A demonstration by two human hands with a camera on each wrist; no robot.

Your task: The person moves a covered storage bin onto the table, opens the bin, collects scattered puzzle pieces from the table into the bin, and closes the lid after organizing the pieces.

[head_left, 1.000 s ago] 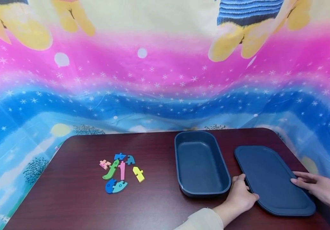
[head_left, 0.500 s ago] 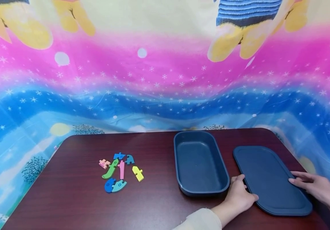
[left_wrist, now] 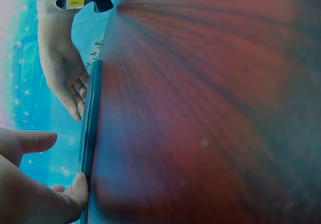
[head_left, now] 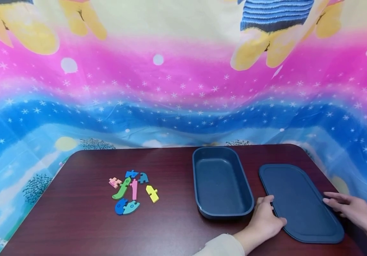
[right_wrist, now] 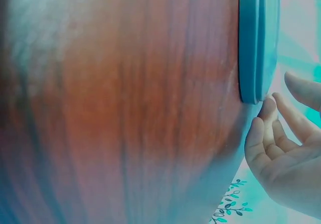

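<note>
A flat dark blue-grey lid point(head_left: 301, 204) with rounded corners lies on the table, right of a matching deep rectangular container point(head_left: 223, 185). My left hand point(head_left: 265, 218) is between the two, its fingertips touching the lid's left edge. In the left wrist view, a fingertip point(left_wrist: 80, 189) meets the lid's side while another digit stands away from it. Across the lid, my right hand point(head_left: 351, 209) has loose fingers right at the right edge. The right wrist view shows these fingertips point(right_wrist: 268, 106) close by the lid's rim point(right_wrist: 258, 43), with the thumb raised apart.
Several coloured puzzle pieces point(head_left: 125, 188) lie in a loose group on the left, with a yellow piece point(head_left: 152, 193) a little apart. The dark red-brown table point(head_left: 84, 227) ends at the back against a patterned cloth point(head_left: 177, 89).
The lid's right side has shifted slightly left and down, and my right fingers overlap it less. The left hand keeps its place at the left edge. The view has drifted slightly.
</note>
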